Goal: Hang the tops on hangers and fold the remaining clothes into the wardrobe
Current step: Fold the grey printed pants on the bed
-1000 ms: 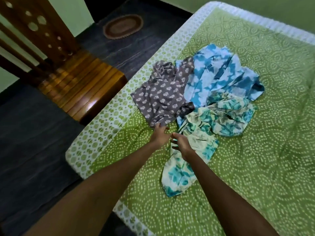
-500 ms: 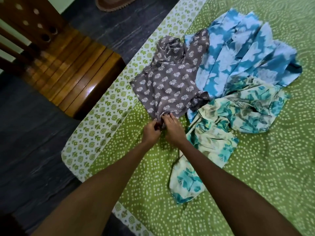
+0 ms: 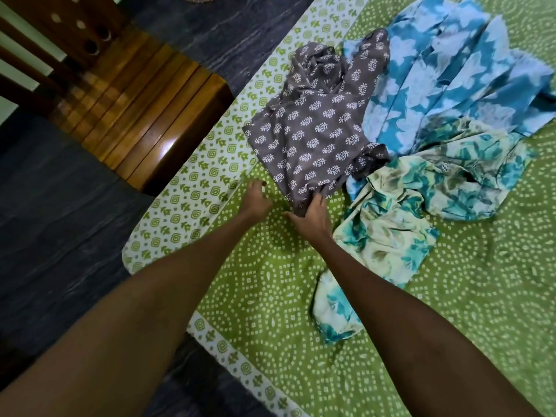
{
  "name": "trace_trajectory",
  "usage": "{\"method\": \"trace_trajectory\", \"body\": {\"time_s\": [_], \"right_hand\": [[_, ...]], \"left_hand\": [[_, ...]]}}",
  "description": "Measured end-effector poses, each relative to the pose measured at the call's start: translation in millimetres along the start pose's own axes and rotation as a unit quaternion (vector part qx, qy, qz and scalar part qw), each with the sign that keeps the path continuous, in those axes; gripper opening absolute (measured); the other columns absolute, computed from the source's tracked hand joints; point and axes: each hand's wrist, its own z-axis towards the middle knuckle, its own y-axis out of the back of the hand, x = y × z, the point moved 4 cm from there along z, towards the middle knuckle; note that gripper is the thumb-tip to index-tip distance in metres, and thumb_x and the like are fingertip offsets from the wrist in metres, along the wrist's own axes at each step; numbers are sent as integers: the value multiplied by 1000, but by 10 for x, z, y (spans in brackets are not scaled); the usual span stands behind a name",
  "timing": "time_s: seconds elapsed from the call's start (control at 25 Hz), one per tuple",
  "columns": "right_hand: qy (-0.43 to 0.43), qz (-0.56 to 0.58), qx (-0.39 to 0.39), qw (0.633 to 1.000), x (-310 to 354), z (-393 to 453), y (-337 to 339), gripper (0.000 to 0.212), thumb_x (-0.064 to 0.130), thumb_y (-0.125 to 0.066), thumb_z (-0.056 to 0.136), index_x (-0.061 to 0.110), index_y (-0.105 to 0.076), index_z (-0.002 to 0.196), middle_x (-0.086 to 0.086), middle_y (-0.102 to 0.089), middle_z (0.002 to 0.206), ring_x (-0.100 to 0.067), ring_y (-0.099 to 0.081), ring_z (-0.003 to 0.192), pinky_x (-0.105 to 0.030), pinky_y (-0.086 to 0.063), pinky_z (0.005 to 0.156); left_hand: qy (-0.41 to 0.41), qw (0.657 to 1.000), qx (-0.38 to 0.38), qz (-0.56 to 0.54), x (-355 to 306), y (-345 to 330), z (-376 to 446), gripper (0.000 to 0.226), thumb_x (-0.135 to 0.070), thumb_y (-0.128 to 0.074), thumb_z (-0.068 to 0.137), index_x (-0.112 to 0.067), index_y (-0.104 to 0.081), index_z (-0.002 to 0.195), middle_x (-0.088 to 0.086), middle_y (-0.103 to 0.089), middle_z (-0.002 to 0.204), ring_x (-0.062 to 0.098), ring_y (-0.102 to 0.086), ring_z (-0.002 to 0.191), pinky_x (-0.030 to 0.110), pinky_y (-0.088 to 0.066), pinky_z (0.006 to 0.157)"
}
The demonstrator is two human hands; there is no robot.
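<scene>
The right hand (image 3: pixel 311 213) pinches the near hem of the grey leaf-print top (image 3: pixel 313 136), which lies on the green bedsheet (image 3: pixel 270 296) beside the blue floral garment (image 3: pixel 445 73). The left hand (image 3: pixel 255 200), loosely curled, holds nothing. Half a second ago both hands gripped that hem together; the left has since let go and moved aside.

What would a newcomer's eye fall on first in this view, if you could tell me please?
Probably the three crumpled garments heaped on the green bedspread: a grey leaf-print top nearest the bed's edge, a blue floral garment beyond it, and a teal-and-cream one trailing toward the viewer. The right hand grips the grey top's near hem, while the left hand is beside it, holding nothing.
</scene>
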Motion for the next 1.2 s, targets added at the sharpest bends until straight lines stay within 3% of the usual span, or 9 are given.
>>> {"method": "trace_trajectory", "body": {"time_s": [0.08, 0.2, 0.36, 0.48, 0.6, 0.84, 0.96, 1.04, 1.2], "right_hand": [[-21, -17, -14, 1000, -5, 91, -44, 84, 33, -74, 79, 9, -24, 142, -16, -37, 143, -32, -45, 124, -37, -39, 97], [-6, -38, -50, 998, -84, 151, -145, 36, 17, -57, 90, 11, -49, 126, -13, -62, 115, -29, -58, 103, -32, -41, 76], [-54, 283, -112, 951, -323, 116, -128, 16, 8, -50, 95, 3, -63, 103, -4, -59, 86, -18, -52, 84, -20, -34, 71], [-35, 329, -192, 924, -514, -101, 111, 21, 7, -47, 97, -7, -59, 109, -4, -48, 100, -4, -49, 87, -10, -34, 72], [-39, 389, -227, 892, -716, -261, 328, 12, 3, -54, 92, 3, -63, 84, 5, -52, 93, 5, -51, 81, -10, -41, 75], [-107, 587, -140, 790, -538, -271, 472, 37, -12, -42, 89, 15, -39, 64, 10, -46, 43, 0, -38, 36, -13, -33, 37], [-143, 587, -38, 796, -317, -398, 411, 31, -10, -35, 92, 15, -43, 76, 8, -46, 41, 0, -31, 30, -11, -23, 31], [-153, 575, 18, 803, -323, -648, 264, 30, -7, -32, 93, 13, -52, 85, 8, -47, 42, -1, -31, 30, -12, -22, 31], [-203, 718, -46, 664, -668, -1121, 114, 29, 16, -34, 101, 18, -58, 84, 8, -51, 47, -3, -38, 33, -13, -28, 31]], "left_hand": [[-21, 999, -5, 31, 24, 104, 358, 68, -2, -58, 85, -3, -24, 145, 14, -22, 152, 28, -44, 123, 26, -51, 83], [-56, 998, -30, 26, -94, 345, 992, 73, -15, -63, 85, -3, -23, 144, 16, -32, 147, 30, -38, 131, 40, -37, 107], [-76, 994, -11, 82, -278, 532, 1694, 60, -15, -50, 93, 0, -22, 144, 18, -29, 150, 31, -31, 136, 35, -30, 109], [-79, 988, 45, 122, -302, 446, 1772, 59, -21, -56, 92, -4, -31, 142, 18, -40, 142, 32, -42, 129, 40, -39, 103], [-131, 983, 37, 126, -346, 162, 1282, 28, -11, -59, 90, -1, -59, 116, 20, -61, 115, 32, -59, 104, 37, -49, 87], [-115, 989, 92, -14, -170, -312, 441, 47, -13, -66, 85, -5, -48, 128, 11, -51, 127, 24, -51, 113, 37, -42, 101], [-56, 983, 131, -116, -288, -233, 420, 61, -12, -64, 87, -10, -35, 140, 10, -49, 135, 25, -48, 121, 39, -40, 104], [-11, 973, 205, -106, -338, -256, 384, 45, -9, -58, 90, -6, -45, 133, 15, -54, 128, 29, -53, 117, 41, -42, 103], [37, 956, 279, -77, -146, -617, -280, 19, -11, -57, 91, 0, -64, 104, 9, -62, 94, 20, -56, 82, 29, -46, 80]]}}
